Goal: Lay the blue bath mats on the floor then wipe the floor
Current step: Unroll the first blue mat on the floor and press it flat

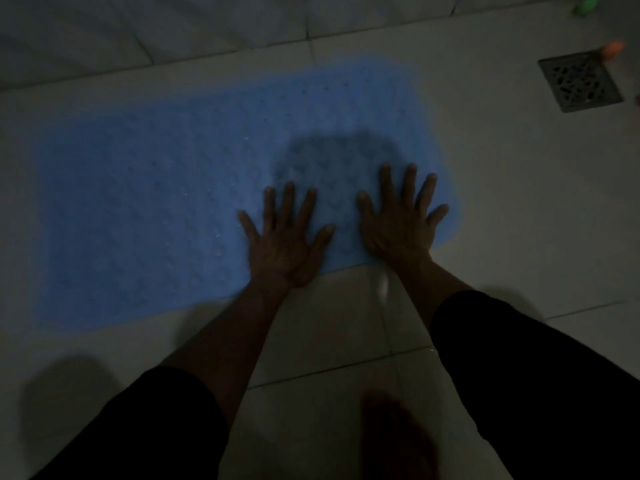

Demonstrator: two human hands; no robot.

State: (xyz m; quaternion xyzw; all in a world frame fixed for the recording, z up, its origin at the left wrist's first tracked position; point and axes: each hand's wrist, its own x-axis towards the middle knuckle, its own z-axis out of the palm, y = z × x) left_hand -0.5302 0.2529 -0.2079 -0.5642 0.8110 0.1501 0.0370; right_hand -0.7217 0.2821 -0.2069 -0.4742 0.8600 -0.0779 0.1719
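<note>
The blue bath mat (166,202) lies flat on the tiled floor (502,209), well left of the floor drain (580,81), with both hands spread wide and holding nothing on its end nearer the drain: the left hand (284,244) and right hand (398,226) side by side. To seat it well, I would press firmly palm-down and work outward toward the mat's edges, so the underside grips the tile without bubbles.

Square metal floor drain (580,81), possibly orange (612,48) and green (587,5) objects beyond.

Both arms reach forward side by side, left hand (285,242) and right hand (400,225) palm-down and flat, fingers (408,183) spread wide, holding nothing.
</note>
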